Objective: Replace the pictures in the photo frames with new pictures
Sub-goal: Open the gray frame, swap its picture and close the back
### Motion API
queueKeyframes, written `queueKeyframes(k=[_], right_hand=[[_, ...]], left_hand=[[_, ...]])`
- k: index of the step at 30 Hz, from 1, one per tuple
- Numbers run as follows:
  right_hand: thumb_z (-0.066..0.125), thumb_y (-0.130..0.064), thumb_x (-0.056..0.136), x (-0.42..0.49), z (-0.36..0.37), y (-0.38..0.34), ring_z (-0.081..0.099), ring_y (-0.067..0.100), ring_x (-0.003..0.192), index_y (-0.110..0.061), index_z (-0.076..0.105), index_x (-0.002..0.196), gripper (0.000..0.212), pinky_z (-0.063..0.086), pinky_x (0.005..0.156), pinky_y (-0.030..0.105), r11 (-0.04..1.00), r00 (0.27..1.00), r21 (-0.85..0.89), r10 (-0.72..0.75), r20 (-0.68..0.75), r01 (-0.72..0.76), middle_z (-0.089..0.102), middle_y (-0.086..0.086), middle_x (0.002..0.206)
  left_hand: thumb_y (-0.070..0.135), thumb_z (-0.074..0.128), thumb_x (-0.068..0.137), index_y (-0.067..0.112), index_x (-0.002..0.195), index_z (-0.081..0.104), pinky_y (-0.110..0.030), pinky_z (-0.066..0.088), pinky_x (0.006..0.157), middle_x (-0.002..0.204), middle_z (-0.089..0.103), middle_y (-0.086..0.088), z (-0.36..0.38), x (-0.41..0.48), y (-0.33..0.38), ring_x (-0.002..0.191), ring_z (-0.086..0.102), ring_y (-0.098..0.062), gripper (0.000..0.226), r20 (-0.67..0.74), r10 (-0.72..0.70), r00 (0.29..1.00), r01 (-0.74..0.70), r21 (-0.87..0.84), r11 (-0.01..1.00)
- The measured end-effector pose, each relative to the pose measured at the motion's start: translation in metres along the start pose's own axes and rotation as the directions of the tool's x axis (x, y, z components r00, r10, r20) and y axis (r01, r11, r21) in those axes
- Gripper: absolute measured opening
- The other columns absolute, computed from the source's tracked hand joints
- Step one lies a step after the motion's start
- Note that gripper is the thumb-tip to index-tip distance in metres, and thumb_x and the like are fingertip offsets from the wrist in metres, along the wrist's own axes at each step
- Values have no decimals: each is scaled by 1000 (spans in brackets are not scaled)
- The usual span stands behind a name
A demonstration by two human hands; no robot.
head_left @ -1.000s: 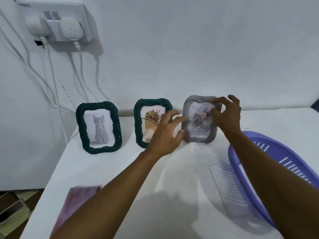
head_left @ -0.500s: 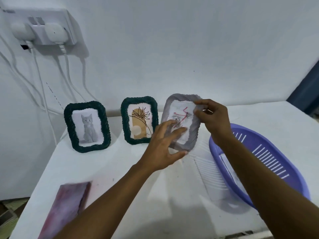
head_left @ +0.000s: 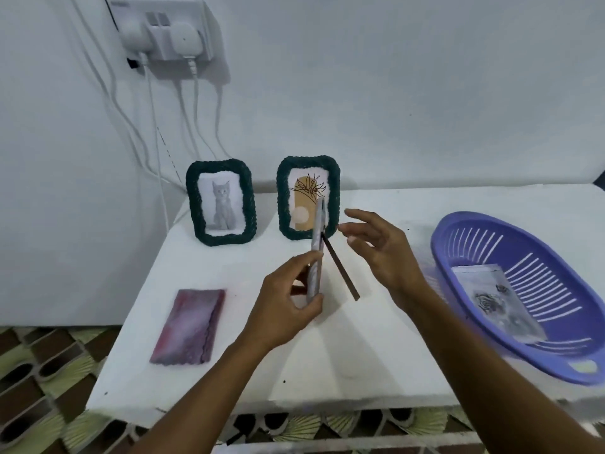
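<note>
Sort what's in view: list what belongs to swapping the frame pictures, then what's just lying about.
For the job: grey frame, gripped edge-on by the left hand; cat frame; plant frame; prints in the purple basket.
Lying about: wall socket with chargers; pink-purple flat piece, purpose unclear.

I get soft, cool, rather dim light from the left: the socket box (head_left: 170,34) throws its shadow rightward on the wall (head_left: 393,77). Motion smears the grey frame (head_left: 315,257) and the basket (head_left: 556,365) rim, and the table (head_left: 376,339) edges bow.
</note>
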State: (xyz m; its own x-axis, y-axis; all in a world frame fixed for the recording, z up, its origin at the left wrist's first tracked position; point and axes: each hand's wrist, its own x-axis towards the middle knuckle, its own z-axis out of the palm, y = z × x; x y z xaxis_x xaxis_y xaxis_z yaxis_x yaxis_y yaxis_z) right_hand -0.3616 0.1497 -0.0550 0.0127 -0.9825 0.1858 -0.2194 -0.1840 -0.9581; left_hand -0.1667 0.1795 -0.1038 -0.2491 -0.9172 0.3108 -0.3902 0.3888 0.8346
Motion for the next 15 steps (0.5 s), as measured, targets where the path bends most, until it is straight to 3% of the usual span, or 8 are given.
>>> queueKeyframes(k=[2,4,6,9,12,15], right_hand=[[64,-13,91,-11,0,18,58,11,116,-33,64,117,33,49,88,17,993,998,-102,51,-21,-53,63,-9,123],[65,-24,91,-24,1,36,52,14,120,-39,66,113,27,46,91,22,973,988,-179,151,16,-146,52,-11,134],[65,-31,90,-37,4,52,51,17,120,-44,65,111,24,44,98,31,958,971,-208,222,95,-198,45,-12,134],[66,-34,88,-54,11,66,51,16,122,-41,66,113,25,45,97,27,953,963,-259,205,174,-156,41,-12,137],[70,-40,84,-67,16,78,42,5,129,-46,67,111,28,44,102,29,945,975,-327,84,206,-12,42,-10,139],[64,-56,77,-80,17,87,41,3,127,-53,61,113,36,40,105,36,888,971,-454,43,237,71,40,-10,142]], left_hand=[[13,72,80,42,127,50,-26,57,74,103,62,10,-8,-10,-3,96,61,-13,59,-31,-86,996,81,-143,986],[15,69,81,42,126,52,-40,57,78,97,63,-2,-13,-24,-8,93,61,-22,56,-35,-157,987,143,-253,957],[14,69,83,41,128,52,-49,56,83,103,62,-12,-14,-39,-13,98,60,-33,55,-3,-226,974,210,-355,911],[13,70,85,40,128,53,-51,57,84,110,65,-10,-12,-59,-20,103,64,-34,53,76,-318,945,317,-457,831],[46,74,75,43,130,48,-32,57,81,104,70,6,-17,-72,-30,94,68,-11,61,62,-255,965,261,-119,958],[68,64,72,43,134,44,-20,49,82,115,62,17,-24,-81,-36,100,57,1,70,96,-214,972,184,252,950]])
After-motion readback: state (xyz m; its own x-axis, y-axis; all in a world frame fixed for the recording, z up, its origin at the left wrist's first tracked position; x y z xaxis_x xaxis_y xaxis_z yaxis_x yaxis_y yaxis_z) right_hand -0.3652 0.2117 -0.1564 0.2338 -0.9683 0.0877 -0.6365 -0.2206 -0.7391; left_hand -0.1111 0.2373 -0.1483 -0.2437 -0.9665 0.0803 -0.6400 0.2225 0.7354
